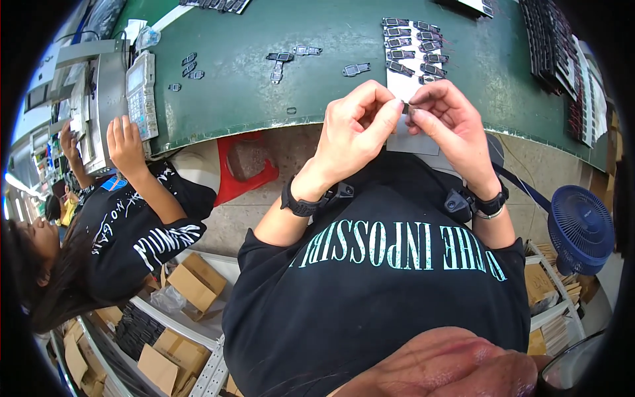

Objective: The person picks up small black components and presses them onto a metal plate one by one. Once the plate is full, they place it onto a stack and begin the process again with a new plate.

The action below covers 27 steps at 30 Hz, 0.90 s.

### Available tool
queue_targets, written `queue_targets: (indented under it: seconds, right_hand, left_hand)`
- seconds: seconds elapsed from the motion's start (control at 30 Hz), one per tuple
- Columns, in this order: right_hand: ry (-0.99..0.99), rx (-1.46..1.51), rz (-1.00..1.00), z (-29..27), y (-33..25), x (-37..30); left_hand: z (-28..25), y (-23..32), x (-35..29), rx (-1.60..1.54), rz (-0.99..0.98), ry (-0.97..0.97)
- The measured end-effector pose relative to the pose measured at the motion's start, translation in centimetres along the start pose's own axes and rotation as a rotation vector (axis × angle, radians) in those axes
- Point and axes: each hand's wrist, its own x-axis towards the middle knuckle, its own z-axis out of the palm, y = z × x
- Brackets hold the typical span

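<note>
Near the table's front edge, both my hands pinch a small dark piece (406, 108) between thumb and fingertips. My left hand (357, 129) closes on it from the left and my right hand (453, 126) from the right; its kind is too small to make out. Just beyond lies a white sheet (400, 83) bearing two columns of small black modules (399, 55) with framed rectangular centres. A single black module (356, 69) rests left of the sheet, and a few others (280, 57) lie grouped farther left.
The green table (231, 92) also carries small black parts (190, 66), a tiny frame (291, 110), a keypad device (141, 92) and stacked black trays (549, 46). A co-worker's hand (126, 142) is at left. A red stool (245, 169) and a blue fan (581, 228) flank me.
</note>
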Motion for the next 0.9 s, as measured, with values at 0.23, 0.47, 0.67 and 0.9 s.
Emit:
queue_targets:
  seconds: [0.23, 0.47, 0.67, 0.9]
  right_hand:
    - [0.140, -0.153, -0.027, -0.4, 0.1, -0.1]
    - [0.182, -0.120, -0.028, -1.6, 1.0, 0.1]
    - [0.178, -0.117, -0.061, -1.8, 1.1, 0.8]
    - [0.203, -0.118, -0.087, -0.9, 2.4, 3.0]
  left_hand:
    - [1.3, -1.4, 0.1, 0.013, 0.164, 0.091]
    - [-2.8, -2.0, 2.1, 0.667, 0.425, 0.284]
    - [-5.3, -3.8, 3.5, 1.054, 0.409, 0.311]
    - [-5.9, -4.8, 4.2, 1.004, 0.547, 0.312]
